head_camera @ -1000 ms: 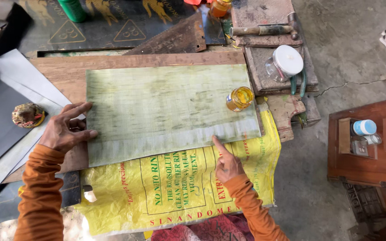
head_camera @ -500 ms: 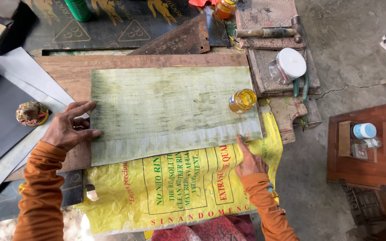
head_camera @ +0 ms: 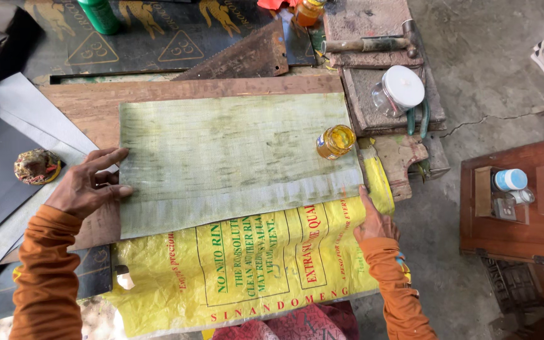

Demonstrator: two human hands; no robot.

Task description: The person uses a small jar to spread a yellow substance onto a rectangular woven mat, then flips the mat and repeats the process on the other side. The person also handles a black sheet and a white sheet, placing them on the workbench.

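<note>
Two hands press flat, fingers spread, on a green woven sheet [head_camera: 234, 160]: left hand [head_camera: 89, 186] unmoved, right hand [head_camera: 373, 220] slid rightward to its corner, smoothing it.

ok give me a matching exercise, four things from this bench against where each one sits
Things:
1. small open jar of yellow liquid
2. hammer
3. left hand
4. right hand

Places:
A. on the dark block at the top, right of the saw blade
B. flat on the left edge of the pale green woven sheet
C. at the sheet's lower right corner, over the yellow sack
D. standing on the sheet's right edge

Pairs: 1-D, 2-A, 3-B, 4-C
</note>
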